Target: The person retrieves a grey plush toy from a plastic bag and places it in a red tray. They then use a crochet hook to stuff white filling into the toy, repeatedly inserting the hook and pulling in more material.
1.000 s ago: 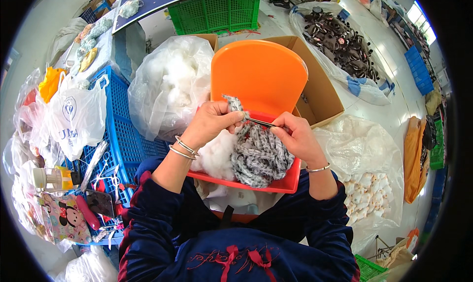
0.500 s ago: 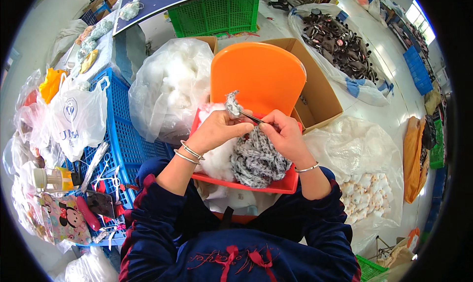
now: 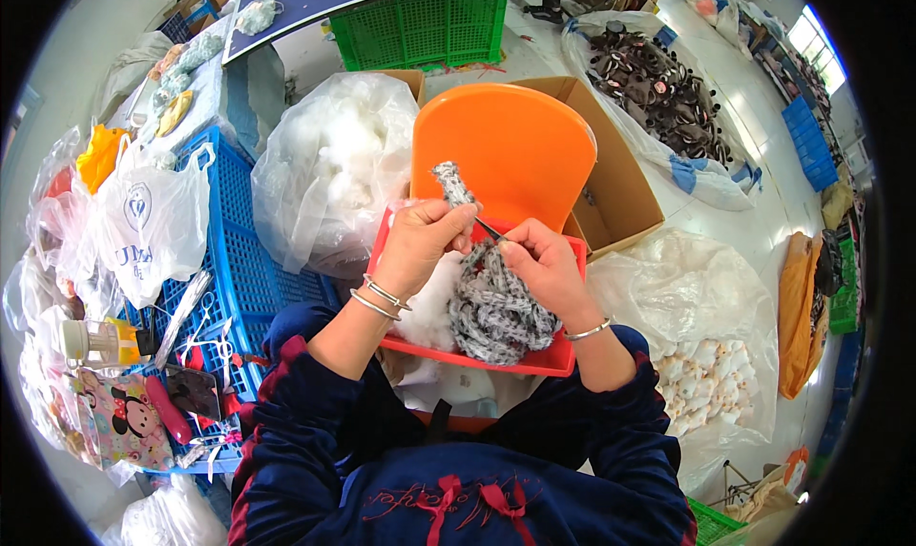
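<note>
My left hand pinches a small tube-shaped piece of fuzzy grey-and-white fabric, which sticks up above the fingers. Closed round a thin dark metal tool that looks like tweezers is my right hand. The tool's tip points up toward the piece and is hidden at the left fingers. Below both hands a red tray rests at my lap. It holds a heap of similar grey-and-white pieces on the right and white fibre stuffing on the left.
An orange chair back rises behind the tray, with a cardboard box beside it. A bag of stuffing stands left, near blue crates. At right lies a plastic bag of small white pieces; farther back, a sack of dark pieces.
The fabric piece now stands straighter and shows more length above my left fingers. My left hand has turned more upright. The right hand keeps its hold on the tool, nearly in place.
</note>
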Demonstrator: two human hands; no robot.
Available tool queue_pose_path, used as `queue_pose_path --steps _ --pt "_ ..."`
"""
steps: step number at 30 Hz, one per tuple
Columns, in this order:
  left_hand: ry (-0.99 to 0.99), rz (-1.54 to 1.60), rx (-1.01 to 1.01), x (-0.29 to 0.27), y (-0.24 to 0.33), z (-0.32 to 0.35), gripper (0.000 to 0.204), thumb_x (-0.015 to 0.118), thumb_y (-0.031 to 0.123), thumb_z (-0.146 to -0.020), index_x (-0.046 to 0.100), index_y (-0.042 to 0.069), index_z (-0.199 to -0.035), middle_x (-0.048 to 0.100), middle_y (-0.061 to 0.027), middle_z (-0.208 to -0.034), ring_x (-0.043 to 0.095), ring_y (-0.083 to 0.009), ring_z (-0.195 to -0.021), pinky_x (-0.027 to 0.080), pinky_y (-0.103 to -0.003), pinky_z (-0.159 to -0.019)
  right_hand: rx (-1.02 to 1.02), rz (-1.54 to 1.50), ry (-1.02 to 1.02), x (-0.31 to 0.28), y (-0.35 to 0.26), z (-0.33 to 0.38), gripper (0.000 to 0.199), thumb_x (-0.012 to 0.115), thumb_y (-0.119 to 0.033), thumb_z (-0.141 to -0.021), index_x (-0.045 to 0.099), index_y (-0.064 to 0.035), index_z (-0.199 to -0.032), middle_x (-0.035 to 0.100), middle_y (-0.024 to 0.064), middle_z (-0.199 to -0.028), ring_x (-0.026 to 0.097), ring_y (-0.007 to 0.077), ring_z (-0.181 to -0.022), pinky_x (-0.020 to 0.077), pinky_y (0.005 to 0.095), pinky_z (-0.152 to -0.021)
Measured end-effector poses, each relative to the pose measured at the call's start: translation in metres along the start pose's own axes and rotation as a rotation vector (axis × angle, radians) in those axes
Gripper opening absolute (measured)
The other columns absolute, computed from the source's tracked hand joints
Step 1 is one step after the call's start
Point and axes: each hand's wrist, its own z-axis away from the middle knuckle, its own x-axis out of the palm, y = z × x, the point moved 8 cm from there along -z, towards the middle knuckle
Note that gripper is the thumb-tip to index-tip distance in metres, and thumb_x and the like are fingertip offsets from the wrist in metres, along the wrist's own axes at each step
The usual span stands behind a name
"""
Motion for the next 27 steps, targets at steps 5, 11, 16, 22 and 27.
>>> queue_pose_path --steps 5,11,16,22,27 --pt "-0.002 -0.01 -0.003 0.001 -0.004 -0.004 0.027 0.071 0.021 -0.09 0.063 0.004 -0.071 0.061 -0.0023 -0.066 0.057 -0.0089 -0.06 0.047 -0.023 -0.059 -0.022 -0.062 0.017 0.005 -0.003 -0.001 0.011 0.063 -0.01 -0.094 0.057 -0.0002 -0.094 0.056 -0.0048 -0.078 0.047 0.0014 -0.069 0.0393 0.0195 -0.06" --pt "0.065 -0.074 0.047 -0.017 0.013 -0.004 0.021 0.065 0.022 -0.094 0.064 0.006 -0.08 0.058 0.0013 -0.065 0.054 -0.0072 -0.061 0.037 -0.021 -0.056 -0.098 0.131 0.055 -0.003 -0.011 -0.005 0.011 0.064 -0.008 -0.093 0.057 0.0004 -0.092 0.055 -0.0044 -0.075 0.046 0.0016 -0.066 0.038 0.0205 -0.058" --pt "0.036 -0.183 0.053 -0.017 0.02 -0.004 0.024 0.069 0.021 -0.091 0.062 0.006 -0.073 0.061 -0.0016 -0.067 0.057 -0.0078 -0.062 0.039 -0.021 -0.056 -0.149 0.196 0.06 0.0 -0.016 -0.006 0.01 0.064 -0.006 -0.092 0.057 0.0007 -0.092 0.055 -0.0039 -0.075 0.045 0.002 -0.066 0.0377 0.0206 -0.057" --pt "0.04 -0.168 0.082 -0.014 0.024 0.0 0.025 0.073 0.019 -0.088 0.062 0.003 -0.072 0.063 -0.0047 -0.068 0.059 -0.0096 -0.062 0.044 -0.023 -0.058 -0.085 0.048 0.017 0.01 -0.016 -0.006 0.009 0.062 -0.008 -0.094 0.057 -0.0005 -0.093 0.057 -0.0031 -0.079 0.049 0.0026 -0.07 0.0408 0.0201 -0.062" --pt "0.017 -0.2 0.089 -0.004 0.032 0.002 0.024 0.072 0.017 -0.089 0.063 0.002 -0.073 0.063 -0.0049 -0.068 0.059 -0.0102 -0.062 0.045 -0.023 -0.059 -0.046 -0.07 0.011 0.018 -0.014 -0.008 0.009 0.061 -0.009 -0.095 0.057 -0.0014 -0.094 0.059 -0.0026 -0.082 0.052 0.0032 -0.073 0.0437 0.0203 -0.065"
